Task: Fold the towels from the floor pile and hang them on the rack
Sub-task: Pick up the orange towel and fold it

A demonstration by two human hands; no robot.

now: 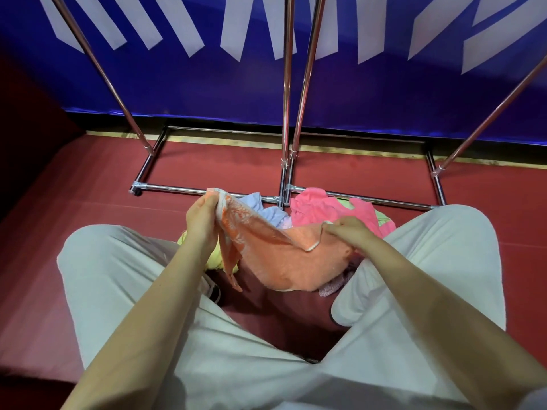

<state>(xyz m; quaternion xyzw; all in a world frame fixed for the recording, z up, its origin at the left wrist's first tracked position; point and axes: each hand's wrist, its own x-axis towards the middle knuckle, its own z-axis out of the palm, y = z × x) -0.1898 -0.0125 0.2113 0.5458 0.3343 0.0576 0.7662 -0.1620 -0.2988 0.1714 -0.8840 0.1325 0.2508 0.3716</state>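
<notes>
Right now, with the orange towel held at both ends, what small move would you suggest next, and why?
Probably draw the hands apart to pull the orange towel flat. The left hand and right hand each pinch an edge, but the cloth sags, twisted, between them above the pile, so no clean fold is possible yet.

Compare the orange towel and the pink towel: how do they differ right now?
The orange towel is lifted and stretched between the left hand and right hand; the pink towel lies crumpled in the floor pile, untouched. The orange towel has a pale woven pattern and white edge; the pink towel looks plain. The orange sits nearer the person, the pink by the rack base. Both are unfolded terry cloth.
</notes>
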